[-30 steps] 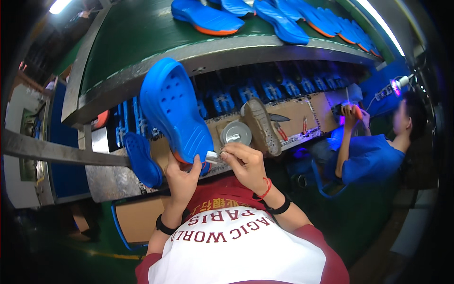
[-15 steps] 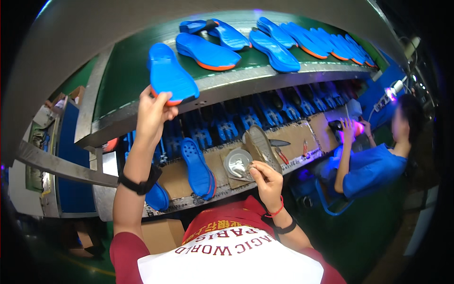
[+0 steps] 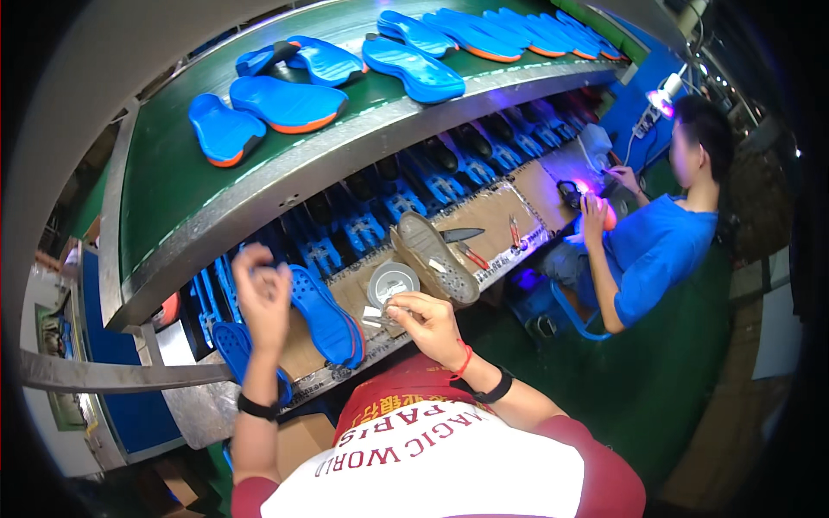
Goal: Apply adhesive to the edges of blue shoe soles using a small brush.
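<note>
My left hand [image 3: 263, 298], smeared by motion, hangs over the left of the workbench with its fingers loosely curled and apart; nothing shows in it. Beside it lies a blue shoe sole [image 3: 326, 318], holes at its far end. Another blue sole [image 3: 231, 345] is partly covered by my left forearm. My right hand [image 3: 430, 326] pinches thumb and fingertips together at the near edge of a round grey dish [image 3: 394, 281]; what sits in the pinch is too small to name. Small white pieces [image 3: 372, 314] lie next to the dish. Right of it rests a brownish-grey sole [image 3: 436, 259].
Blue soles with orange edges, one of them a blue sole [image 3: 226, 129] at the left end, line the raised green belt [image 3: 164, 203]. Its metal edge overhangs racked blue clamps. A knife [image 3: 462, 234] and red-handled pliers [image 3: 473, 255] lie rightward. A co-worker [image 3: 656, 250] sits at right.
My left hand has let go of a blue sole, now lying on the green belt, and has come down toward the bench. The right hand keeps its pinch by the dish. The view has shifted.
</note>
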{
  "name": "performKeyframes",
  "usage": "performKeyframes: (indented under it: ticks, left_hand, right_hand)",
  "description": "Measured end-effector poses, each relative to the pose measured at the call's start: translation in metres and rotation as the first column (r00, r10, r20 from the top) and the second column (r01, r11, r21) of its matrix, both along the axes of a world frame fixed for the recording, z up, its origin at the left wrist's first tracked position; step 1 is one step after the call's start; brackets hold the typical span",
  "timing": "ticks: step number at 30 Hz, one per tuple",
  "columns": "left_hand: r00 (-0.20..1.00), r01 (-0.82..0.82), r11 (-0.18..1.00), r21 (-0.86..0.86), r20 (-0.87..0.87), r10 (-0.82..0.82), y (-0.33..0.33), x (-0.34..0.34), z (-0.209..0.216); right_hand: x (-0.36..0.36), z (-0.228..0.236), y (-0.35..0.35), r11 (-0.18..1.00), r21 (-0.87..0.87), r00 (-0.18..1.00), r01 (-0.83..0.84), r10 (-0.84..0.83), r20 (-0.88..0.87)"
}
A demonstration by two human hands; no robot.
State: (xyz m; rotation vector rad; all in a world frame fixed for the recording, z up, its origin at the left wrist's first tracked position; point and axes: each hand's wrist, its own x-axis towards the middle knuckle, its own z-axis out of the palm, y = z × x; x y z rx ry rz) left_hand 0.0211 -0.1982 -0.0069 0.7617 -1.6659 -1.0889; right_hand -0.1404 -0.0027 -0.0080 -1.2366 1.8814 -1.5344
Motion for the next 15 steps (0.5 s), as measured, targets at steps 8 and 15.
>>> performKeyframes:
  ticks: [8, 15]
  left_hand:
    - [0.701, -0.099, 0.900, 0.425, 0.672, -0.240, 0.074, 0.073, -0.218]
    - [0.994, 0.112, 0.440, 0.891, -0.100, -0.051, 0.079, 0.091, -0.169]
  right_hand:
    - [0.002, -0.016, 0.004, 0.988, 0.153, 1.000, -0.011, 0.008, 0.024]
    - [0.010, -0.021, -0.002, 0.993, 0.095, 0.997, -0.073, 0.075, -0.022]
